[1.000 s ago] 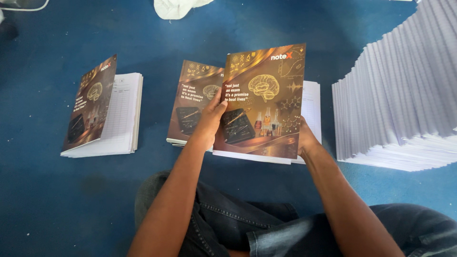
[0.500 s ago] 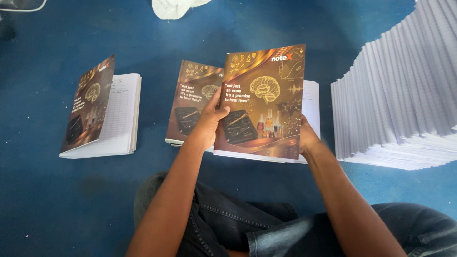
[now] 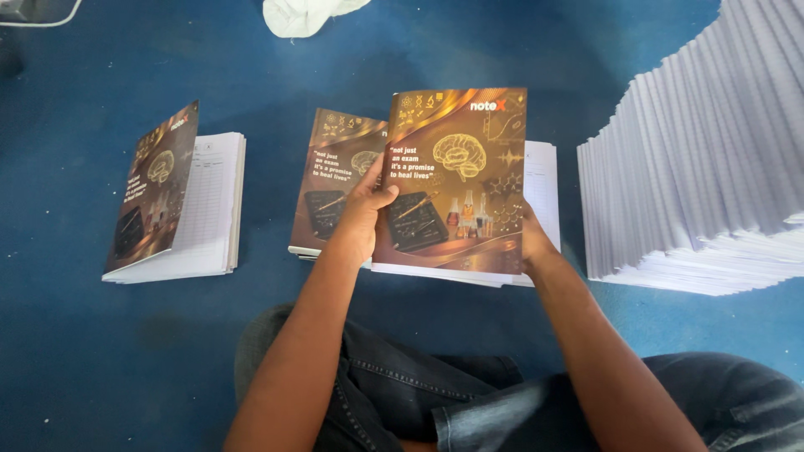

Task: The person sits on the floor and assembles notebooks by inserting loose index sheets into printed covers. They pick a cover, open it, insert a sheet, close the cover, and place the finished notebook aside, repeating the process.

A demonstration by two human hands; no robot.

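1. We hold a glossy brown-and-gold printed cover sheet (image 3: 456, 180) over a block of white ruled pages (image 3: 544, 197), mid-scene on the floor.
2. Our left hand (image 3: 364, 213) is clamped on its left edge, thumb on top; our right hand (image 3: 536, 243) grips the near right corner, fingers hidden beneath.
3. It looks light, thin, bendy and slick, so we judge the side edges the best hold.
4. Left lie a second covered booklet (image 3: 335, 180) and a third booklet with lifted cover (image 3: 172, 201).
5. Right, a tall leaning stack of white paper (image 3: 703, 159).
6. All rests on blue carpeted floor (image 3: 100, 351); a white cloth (image 3: 306, 15) lies far.
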